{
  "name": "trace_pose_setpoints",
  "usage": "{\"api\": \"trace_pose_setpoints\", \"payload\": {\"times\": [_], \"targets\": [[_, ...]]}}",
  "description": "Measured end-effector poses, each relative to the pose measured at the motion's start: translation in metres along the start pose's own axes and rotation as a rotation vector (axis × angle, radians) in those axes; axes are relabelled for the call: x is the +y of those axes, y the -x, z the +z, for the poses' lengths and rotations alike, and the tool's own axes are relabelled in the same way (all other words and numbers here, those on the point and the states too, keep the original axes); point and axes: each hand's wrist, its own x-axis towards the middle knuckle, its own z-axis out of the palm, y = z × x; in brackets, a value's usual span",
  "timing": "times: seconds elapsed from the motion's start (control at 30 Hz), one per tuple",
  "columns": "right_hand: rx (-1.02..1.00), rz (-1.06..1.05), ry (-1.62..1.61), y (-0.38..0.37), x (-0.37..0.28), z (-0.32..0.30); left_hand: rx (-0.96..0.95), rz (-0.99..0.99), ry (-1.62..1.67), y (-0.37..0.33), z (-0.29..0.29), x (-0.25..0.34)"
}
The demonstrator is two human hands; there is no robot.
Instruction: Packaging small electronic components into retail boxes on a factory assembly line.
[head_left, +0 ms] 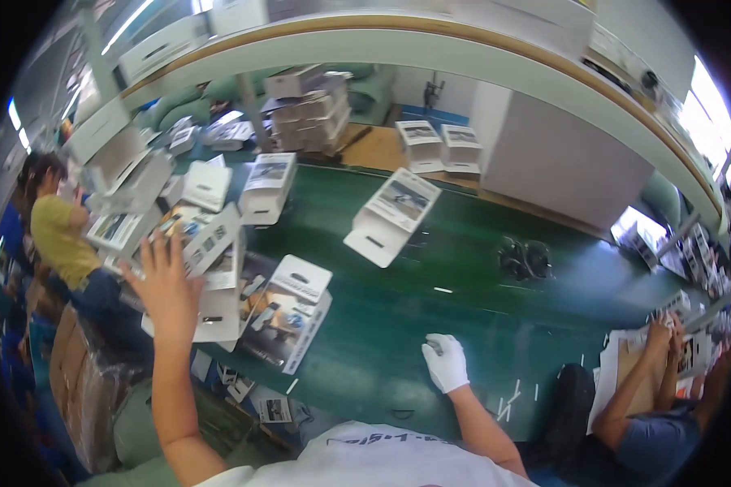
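Note:
My left hand (169,280), bare and with fingers spread, reaches over a cluster of printed cardboard boxes. Its fingertips are at a white box with an open flap (213,242); whether they touch it I cannot tell. Just right of that hand lies a printed box (288,316) with a dark picture and a white end. My right hand (447,365), in a white glove, rests low over the green table (365,312). Its fingers are curled in, and nothing shows in them.
A white box with a slotted end flap (394,211) lies mid-table, another (268,188) to its left. Black plastic-looking items (525,260) lie to the right. A shelf (430,40) spans above. Co-workers sit at the right (658,422) and stand at the left (61,223).

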Motion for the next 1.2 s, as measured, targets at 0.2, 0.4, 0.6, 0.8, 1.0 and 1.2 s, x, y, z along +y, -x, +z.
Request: {"api": "trace_pose_setpoints", "payload": {"times": [0.2, 0.4, 0.6, 0.8, 1.0, 1.2], "targets": [[0.048, -0.2, 0.278, -0.095, -0.036, -0.069, 0.201, -0.044, -0.072, 0.013, -0.022, 0.047], [0.016, -0.982, 0.814, -0.191, -0.087, 0.002, 0.288, 0.081, 0.139, 0.029, -0.046, 0.117], [0.018, -0.7, 0.605, -0.218, -0.09, -0.036, 0.165, 0.251, 0.754, 0.102, -0.056, 0.206], [0.034, -0.085, -0.469, -0.158, -0.064, -0.122, 0.249, 0.295, 1.177, 0.131, -0.039, 0.259], [-0.182, 0.611, -1.056, -0.062, 0.021, -0.095, -0.235, 0.596, 1.047, 0.116, -0.031, 0.299], [0.043, 0.558, -0.911, -0.03, 0.02, -0.087, -0.464, 0.799, 0.837, 0.146, 0.0, 0.296]]}}
